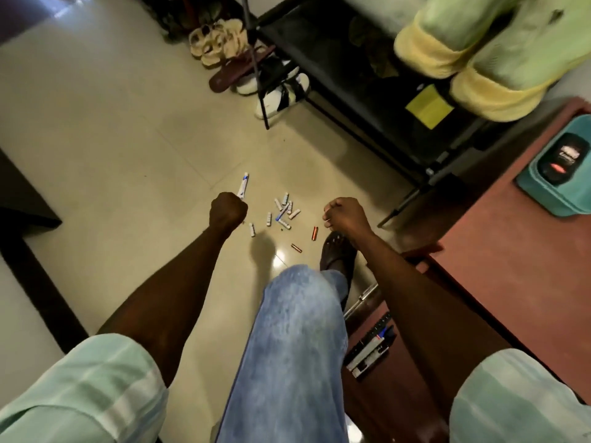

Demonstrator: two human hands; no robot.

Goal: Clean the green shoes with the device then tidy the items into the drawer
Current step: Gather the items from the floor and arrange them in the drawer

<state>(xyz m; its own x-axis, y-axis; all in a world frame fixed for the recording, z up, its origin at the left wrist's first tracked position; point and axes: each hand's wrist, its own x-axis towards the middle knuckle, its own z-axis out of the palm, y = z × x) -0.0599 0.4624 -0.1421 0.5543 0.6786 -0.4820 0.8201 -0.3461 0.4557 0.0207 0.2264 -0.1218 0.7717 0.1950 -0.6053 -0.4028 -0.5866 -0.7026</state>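
The left hand (227,210) is fisted around a white-and-blue marker (243,185), which juts from the far side of the fist, long axis running away from the person and tilted slightly right, free end pointing away. The grip appears to be a carrying hold, judged suited to transferring the item rather than writing with it.

The right hand (344,217) is curled closed; whether anything lies inside cannot be determined.

Between the two hands, on the floor (112,139), lies a scatter of small white cylinders (283,211) with two copper-coloured ones (314,233) nearer the right hand. They lie in no common direction, consistent with a spill.

The open drawer (371,350) sits below the right forearm, near side of that hand. The green shoes (486,52) rest on a dark rack (351,75), well beyond the right hand; the teal device (558,171) sits on the cabinet top (511,266) to its right.

Judgement: tidying stage, floor items outstanding.
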